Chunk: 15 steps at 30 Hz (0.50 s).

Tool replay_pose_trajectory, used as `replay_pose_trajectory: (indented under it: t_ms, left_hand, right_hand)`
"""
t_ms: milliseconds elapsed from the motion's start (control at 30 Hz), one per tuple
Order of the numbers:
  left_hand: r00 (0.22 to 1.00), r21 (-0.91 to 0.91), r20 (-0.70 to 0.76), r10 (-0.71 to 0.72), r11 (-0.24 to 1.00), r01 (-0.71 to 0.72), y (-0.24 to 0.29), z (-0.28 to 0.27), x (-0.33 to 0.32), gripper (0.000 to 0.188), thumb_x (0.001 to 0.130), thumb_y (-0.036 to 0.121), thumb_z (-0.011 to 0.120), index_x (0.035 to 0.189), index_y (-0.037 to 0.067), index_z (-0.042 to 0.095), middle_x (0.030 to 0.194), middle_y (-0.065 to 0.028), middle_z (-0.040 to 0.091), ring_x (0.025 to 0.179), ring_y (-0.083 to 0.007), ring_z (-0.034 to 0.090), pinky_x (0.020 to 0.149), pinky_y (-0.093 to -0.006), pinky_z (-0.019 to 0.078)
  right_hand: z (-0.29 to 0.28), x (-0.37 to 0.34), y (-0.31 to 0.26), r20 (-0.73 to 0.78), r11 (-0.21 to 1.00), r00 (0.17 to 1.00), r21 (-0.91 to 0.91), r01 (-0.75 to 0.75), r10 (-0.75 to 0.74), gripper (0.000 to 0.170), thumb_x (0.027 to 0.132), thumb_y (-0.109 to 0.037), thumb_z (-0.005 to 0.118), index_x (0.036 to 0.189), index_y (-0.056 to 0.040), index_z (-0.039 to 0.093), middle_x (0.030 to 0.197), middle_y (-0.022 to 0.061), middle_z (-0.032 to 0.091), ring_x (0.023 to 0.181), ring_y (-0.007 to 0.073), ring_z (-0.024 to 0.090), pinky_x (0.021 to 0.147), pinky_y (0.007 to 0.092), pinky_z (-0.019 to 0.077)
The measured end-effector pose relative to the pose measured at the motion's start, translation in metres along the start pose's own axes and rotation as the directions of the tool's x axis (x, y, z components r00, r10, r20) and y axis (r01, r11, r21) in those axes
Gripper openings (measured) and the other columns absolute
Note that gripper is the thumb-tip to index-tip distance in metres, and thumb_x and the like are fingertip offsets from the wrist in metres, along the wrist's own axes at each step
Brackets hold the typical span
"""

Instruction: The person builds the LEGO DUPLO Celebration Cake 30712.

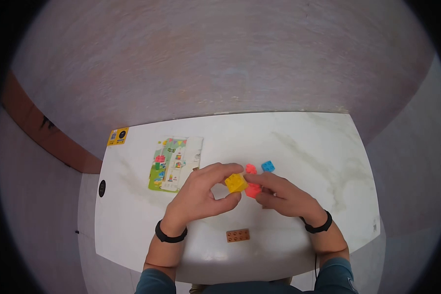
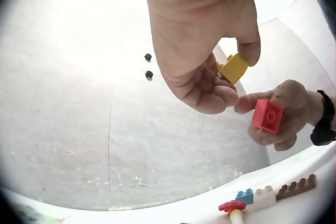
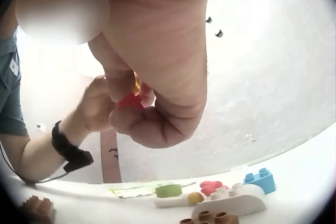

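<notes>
My left hand (image 1: 198, 193) pinches a yellow building brick (image 1: 236, 183) between thumb and fingers, studs showing in the head view. Close beside it, my right hand (image 1: 286, 197) holds a red brick (image 2: 268, 116) with its hollow underside toward the left wrist camera. Both hands are raised above the white table, and the two bricks are only a short gap apart in the left wrist view. Most of the red brick (image 3: 131, 101) is hidden behind curled fingers in the right wrist view.
On the table (image 1: 323, 147) lie a brown brick (image 1: 237, 235) near the front edge and a picture booklet (image 1: 187, 159) to the left. Beyond the hands are a blue brick (image 1: 268, 166), a red flower-shaped piece (image 1: 250, 168), a white curved piece (image 3: 239, 202) and a green piece (image 3: 168, 191).
</notes>
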<state>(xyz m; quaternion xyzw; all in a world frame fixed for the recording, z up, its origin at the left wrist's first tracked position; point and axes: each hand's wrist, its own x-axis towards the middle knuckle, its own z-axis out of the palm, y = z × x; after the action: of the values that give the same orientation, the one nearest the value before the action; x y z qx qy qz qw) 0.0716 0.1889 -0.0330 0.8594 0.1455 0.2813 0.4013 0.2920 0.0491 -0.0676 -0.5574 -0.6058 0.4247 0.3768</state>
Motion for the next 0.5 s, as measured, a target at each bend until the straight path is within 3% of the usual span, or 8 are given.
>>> replay_pose_trajectory:
  t_ms: [33, 67, 133, 267, 333, 500]
  left_hand:
    - [1.0, -0.029, 0.01, -0.01, 1.0, 0.011, -0.001, 0.0, 0.0, 0.051, 0.075, 0.01, 0.085, 0.124, 0.002, 0.071, 0.109, -0.0121, 0.076, 0.089, -0.0204, 0.07, 0.086, -0.0309, 0.0573]
    - [1.0, -0.026, 0.003, -0.013, 1.0, 0.013, 0.0, -0.001, -0.001, 0.051, 0.075, 0.01, 0.085, 0.124, 0.002, 0.071, 0.109, -0.0121, 0.076, 0.089, -0.0204, 0.07, 0.086, -0.0309, 0.0573]
    - [0.998, -0.037, -0.008, -0.07, 0.997, 0.069, 0.003, -0.001, -0.002, 0.047, 0.075, 0.014, 0.086, 0.119, 0.0, 0.074, 0.103, -0.0129, 0.077, 0.082, -0.0197, 0.07, 0.079, -0.0301, 0.0582]
    - [0.995, 0.085, -0.046, -0.084, 0.992, 0.088, 0.004, 0.001, -0.004, 0.045, 0.076, 0.017, 0.088, 0.115, 0.0, 0.075, 0.099, -0.0131, 0.077, 0.077, -0.0196, 0.07, 0.073, -0.0301, 0.0587]
    - [0.998, 0.188, -0.063, -0.003, 0.982, 0.015, 0.002, 0.004, -0.003, 0.044, 0.075, 0.019, 0.088, 0.112, 0.0, 0.074, 0.095, -0.0129, 0.076, 0.074, -0.0204, 0.07, 0.071, -0.0311, 0.0592]
    - [0.996, 0.237, -0.072, 0.045, 0.971, -0.027, 0.004, 0.003, -0.003, 0.043, 0.073, 0.02, 0.088, 0.108, 0.0, 0.073, 0.092, -0.0121, 0.075, 0.071, -0.0209, 0.069, 0.069, -0.0311, 0.0587]
  right_hand:
    - [-0.001, 0.0, -0.003, 0.023, 0.992, 1.0, 0.12, -0.023, 0.021, 0.051, 0.103, -0.008, 0.059, 0.153, -0.0081, 0.052, 0.112, 0.0067, 0.06, 0.09, 0.0176, 0.06, 0.081, 0.0329, 0.0515]
    - [-0.002, 0.0, -0.005, 0.03, 0.993, 0.999, 0.119, -0.02, 0.017, 0.051, 0.103, -0.008, 0.059, 0.153, -0.0081, 0.052, 0.112, 0.0067, 0.06, 0.09, 0.0176, 0.06, 0.081, 0.0329, 0.0515]
    - [-0.003, -0.003, -0.006, 0.065, 0.922, 0.992, 0.368, -0.122, 0.106, 0.048, 0.104, -0.007, 0.055, 0.151, -0.0063, 0.054, 0.107, 0.0025, 0.057, 0.087, 0.0131, 0.057, 0.078, 0.03, 0.0488]
    - [-0.005, -0.005, 0.0, 0.088, 0.868, 0.991, 0.481, -0.128, 0.098, 0.045, 0.104, -0.008, 0.053, 0.149, -0.006, 0.055, 0.102, 0.0021, 0.058, 0.081, 0.0122, 0.055, 0.073, 0.028, 0.0464]
    - [-0.003, -0.002, 0.006, 0.022, 0.839, 0.999, 0.541, -0.051, 0.046, 0.041, 0.105, -0.012, 0.053, 0.145, -0.0061, 0.056, 0.098, 0.0028, 0.06, 0.076, 0.0125, 0.056, 0.069, 0.0276, 0.0449]
    - [-0.004, 0.0, -0.001, 0.0, 0.798, 0.995, 0.597, -0.081, 0.102, 0.038, 0.107, -0.019, 0.054, 0.143, -0.0069, 0.057, 0.1, 0.0037, 0.061, 0.076, 0.0121, 0.059, 0.069, 0.0294, 0.0476]
